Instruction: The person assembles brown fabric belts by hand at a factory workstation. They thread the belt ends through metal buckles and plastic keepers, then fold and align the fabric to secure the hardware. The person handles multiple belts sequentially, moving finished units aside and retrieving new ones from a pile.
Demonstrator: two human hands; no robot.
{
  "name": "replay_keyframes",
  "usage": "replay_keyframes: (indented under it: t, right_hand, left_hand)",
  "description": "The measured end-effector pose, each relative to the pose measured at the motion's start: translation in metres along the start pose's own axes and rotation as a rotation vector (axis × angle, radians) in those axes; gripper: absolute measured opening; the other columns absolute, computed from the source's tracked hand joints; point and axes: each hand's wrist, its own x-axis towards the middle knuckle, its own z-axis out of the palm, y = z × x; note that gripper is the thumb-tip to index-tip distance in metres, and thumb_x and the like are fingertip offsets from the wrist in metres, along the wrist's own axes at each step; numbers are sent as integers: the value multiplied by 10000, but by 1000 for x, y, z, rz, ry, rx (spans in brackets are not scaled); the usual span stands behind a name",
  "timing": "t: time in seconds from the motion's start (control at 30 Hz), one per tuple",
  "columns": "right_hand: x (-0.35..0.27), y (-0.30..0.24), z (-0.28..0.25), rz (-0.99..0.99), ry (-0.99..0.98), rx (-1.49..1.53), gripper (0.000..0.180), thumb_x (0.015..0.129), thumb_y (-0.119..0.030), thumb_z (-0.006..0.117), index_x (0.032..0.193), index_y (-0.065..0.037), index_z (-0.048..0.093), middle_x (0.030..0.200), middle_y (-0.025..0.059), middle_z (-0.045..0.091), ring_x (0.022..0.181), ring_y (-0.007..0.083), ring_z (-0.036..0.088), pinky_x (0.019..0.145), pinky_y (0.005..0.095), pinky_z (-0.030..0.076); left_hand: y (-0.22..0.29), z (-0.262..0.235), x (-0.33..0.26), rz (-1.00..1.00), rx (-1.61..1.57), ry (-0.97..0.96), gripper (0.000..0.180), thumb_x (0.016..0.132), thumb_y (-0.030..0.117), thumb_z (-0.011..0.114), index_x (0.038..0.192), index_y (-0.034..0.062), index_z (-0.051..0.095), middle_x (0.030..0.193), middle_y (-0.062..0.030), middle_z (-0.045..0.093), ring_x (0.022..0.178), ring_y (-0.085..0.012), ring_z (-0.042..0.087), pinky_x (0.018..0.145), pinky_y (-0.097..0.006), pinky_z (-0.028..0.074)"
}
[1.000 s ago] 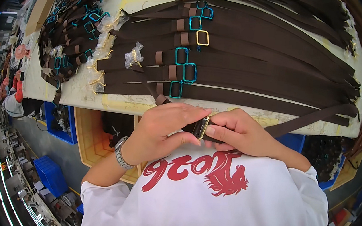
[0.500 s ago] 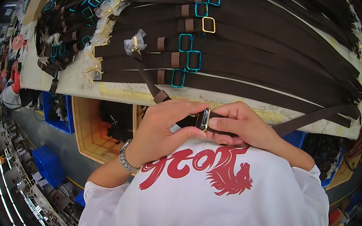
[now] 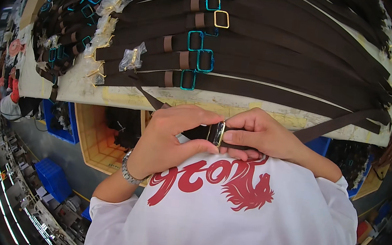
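Note:
In front of my chest, my left hand (image 3: 178, 132) pinches a gold-edged rectangular slide buckle (image 3: 219, 134) between thumb and forefinger. Dark brown webbing passes through or against the buckle; its exact path is hidden by my fingers. Close on the buckle's right side, my right hand (image 3: 254, 138) grips the webbing with thumb and curled fingers. From there the dark brown strap (image 3: 328, 129) rises over the table edge on the right. Its other part runs up past my left hand towards a metal fitting in clear plastic (image 3: 132, 58), lying on the table.
Several brown straps lie side by side on the pale table (image 3: 255, 114), with blue-filmed buckles (image 3: 188, 80) and one gold buckle (image 3: 221, 19). A tangled strap pile (image 3: 71, 31) is at left. Below stand a wooden bin (image 3: 92, 137) and a blue crate (image 3: 64, 124).
My left hand and the buckle have shifted slightly left. The plastic-wrapped fitting has slid nearer to me and left, and the brown loop on its strap is now hidden behind my left hand.

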Motion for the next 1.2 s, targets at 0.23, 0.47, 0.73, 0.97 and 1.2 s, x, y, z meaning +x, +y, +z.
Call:
replay_keyframes:
  t: [0.23, 0.47, 0.73, 0.97, 1.2]
  right_hand:
    - [-2, -8, 1, -91, 102, -53, 249, 1111, -235, 644, 1056, -14, 744, 748, -12, 683, 601, 18, 510, 531, 213, 396]
    - [-6, -9, 12, -174, 222, -70, 309, 1076, -116, 648, 1376, -44, 621, 950, 13, 736, 669, 24, 534, 606, 192, 434]
    - [4, -14, 10, -362, 168, -186, 615, 1083, -66, 595, 1667, -81, 405, 1037, 50, 714, 720, 63, 591, 641, 236, 489]
    - [22, -4, 9, -642, 401, -494, 477, 1025, -11, 660, 1493, -9, 568, 1106, 135, 783, 829, 191, 758, 753, 337, 598]
    - [37, -14, 7, -826, 527, -618, 389, 987, -43, 741, 1364, 1, 654, 1153, 148, 753, 997, 257, 745, 865, 355, 595]
  left_hand:
    - [-2, -7, 14, 188, 43, 73, 551, 679, 94, 932, 1202, -11, 793, 1161, -126, 800, 1116, -326, 723, 1028, -406, 530]
    - [10, -17, 17, 210, 152, 5, 555, 715, 140, 915, 1243, 27, 785, 1236, -127, 752, 1131, -344, 684, 999, -434, 532]
    - [10, -11, 17, 321, 324, 94, 567, 807, 40, 830, 1367, 77, 752, 1238, -125, 744, 1107, -352, 678, 941, -425, 553]
    - [0, 3, 12, 409, 391, 301, 503, 860, -70, 745, 1342, 72, 765, 1293, -161, 752, 1052, -343, 743, 869, -385, 604]
    - [-5, 9, 10, 432, 453, 525, 499, 855, -102, 722, 1321, 64, 782, 1297, -209, 767, 958, -307, 777, 813, -343, 617]
